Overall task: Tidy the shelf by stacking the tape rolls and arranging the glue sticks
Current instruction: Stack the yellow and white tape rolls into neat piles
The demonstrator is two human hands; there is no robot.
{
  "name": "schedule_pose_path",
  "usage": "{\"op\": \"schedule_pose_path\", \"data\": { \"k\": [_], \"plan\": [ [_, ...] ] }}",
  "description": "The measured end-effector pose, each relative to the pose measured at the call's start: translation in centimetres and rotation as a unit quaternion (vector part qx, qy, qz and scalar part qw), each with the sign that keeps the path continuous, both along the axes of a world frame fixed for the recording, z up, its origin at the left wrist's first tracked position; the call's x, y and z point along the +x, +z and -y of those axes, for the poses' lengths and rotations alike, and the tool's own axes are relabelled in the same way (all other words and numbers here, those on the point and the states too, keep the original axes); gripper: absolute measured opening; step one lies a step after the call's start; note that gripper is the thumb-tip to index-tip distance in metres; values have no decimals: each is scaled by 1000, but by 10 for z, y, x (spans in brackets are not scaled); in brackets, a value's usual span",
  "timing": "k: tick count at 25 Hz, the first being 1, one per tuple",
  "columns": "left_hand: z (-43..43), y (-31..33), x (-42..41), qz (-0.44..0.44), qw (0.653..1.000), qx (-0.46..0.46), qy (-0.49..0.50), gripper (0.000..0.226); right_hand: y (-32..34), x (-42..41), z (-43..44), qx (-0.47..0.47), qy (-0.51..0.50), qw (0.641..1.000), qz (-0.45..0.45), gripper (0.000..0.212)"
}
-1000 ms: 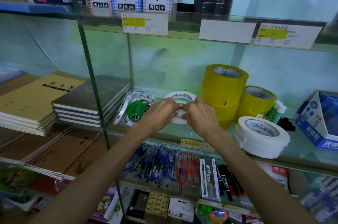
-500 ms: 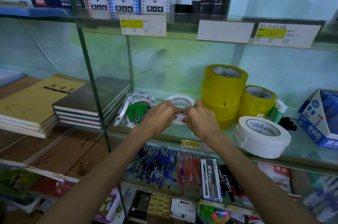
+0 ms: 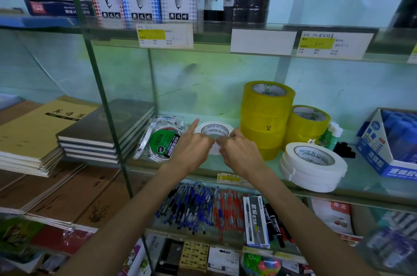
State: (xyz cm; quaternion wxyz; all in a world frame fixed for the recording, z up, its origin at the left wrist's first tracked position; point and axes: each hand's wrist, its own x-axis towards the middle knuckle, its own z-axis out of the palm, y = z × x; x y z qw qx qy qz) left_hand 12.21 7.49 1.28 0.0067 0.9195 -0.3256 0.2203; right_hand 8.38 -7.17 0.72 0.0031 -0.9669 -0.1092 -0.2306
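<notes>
- You face a glass shelf (image 3: 372, 187) in a stationery shop, with notebooks (image 3: 45, 131) to the left.
- Your left hand (image 3: 191, 147) and right hand (image 3: 239, 151) meet at the near edge of the small white tape roll (image 3: 214, 129). Both pinch it with curled fingers, and the left forefinger sticks up free.
- The roll sits on the shelf between the green-labelled packaged rolls (image 3: 162, 140) and the yellow tape stack (image 3: 266, 117).
- Two printed rings show, so you are probably squaring one small roll on another: the stacking step.
- Next, align the rims, then let go gently.
- The larger white rolls (image 3: 313, 165) sit stacked to the right. The green glue bottle (image 3: 330, 137) behind them looks untouched.
</notes>
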Motion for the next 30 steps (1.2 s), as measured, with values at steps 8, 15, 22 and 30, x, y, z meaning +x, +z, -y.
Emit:
{"op": "schedule_pose_path", "data": {
  "k": [8, 15, 22, 30],
  "plan": [
    [22, 22, -42, 5, 988, -135, -71, 19, 35, -57, 29, 42, -1, 999, 14, 27],
    [79, 28, -71, 10, 965, -165, -205, 22, 37, -98, 91, 20, -51, 997, 51, 23],
    [128, 17, -89, -33, 947, -162, -276, 24, 24, -134, 152, 10, -76, 992, 98, 22],
    [142, 14, -90, -69, 945, -125, -295, 22, 20, -147, 157, 39, -27, 995, 90, 25]
  ]
}}
